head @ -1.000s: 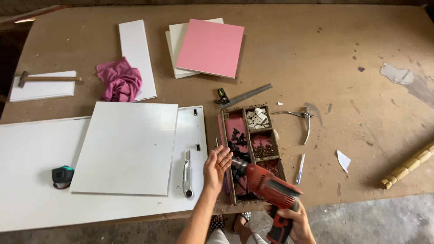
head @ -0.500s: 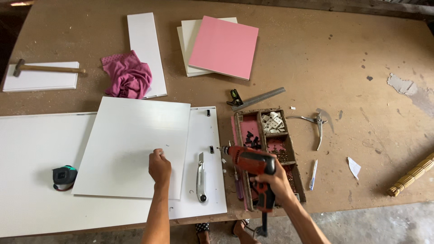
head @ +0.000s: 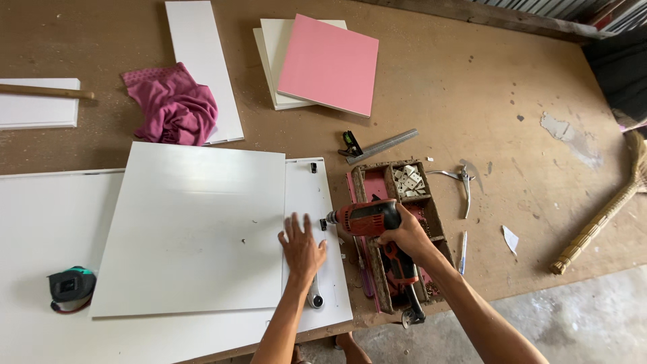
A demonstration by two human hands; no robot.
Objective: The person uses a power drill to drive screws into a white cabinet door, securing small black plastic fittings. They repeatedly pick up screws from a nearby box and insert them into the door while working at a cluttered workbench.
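Head view: a person bends over a brown bench (head: 472,87), both bare arms reaching in from the lower edge.
Change: half a second ago the left hand (head: 301,245) lay further left on the square white panel (head: 195,229); now it sits at that panel's right edge. The drill (head: 367,217) has swung round from over the tray and points left.
Meaning: the tool looks lined up for work at the board's edge, with the other hand steadying the wood.
Left hand: flat, fingers (head: 296,222) spread open, pressing on the panel and the long white board (head: 317,195) beneath it; it grips nothing.
Right hand (head: 404,232): closed round the drill's handle.
Drill: red body with black trim, tip just beside a small dark fitting (head: 323,223) on the board's right edge.
Boards: smooth, glossy white sheets with square corners, lightly specked with dust.
Tray (head: 377,269): rough wooden box with compartments, one holding small white pieces, standing right of the board.
Bench surface: matt brown fibreboard, scuffed and stained.
Other items: crumpled magenta cloth (head: 174,104); pink square tile (head: 330,64) on cream ones; metal square (head: 381,145); pliers (head: 461,182); tape measure (head: 69,286); straw broom (head: 603,216).
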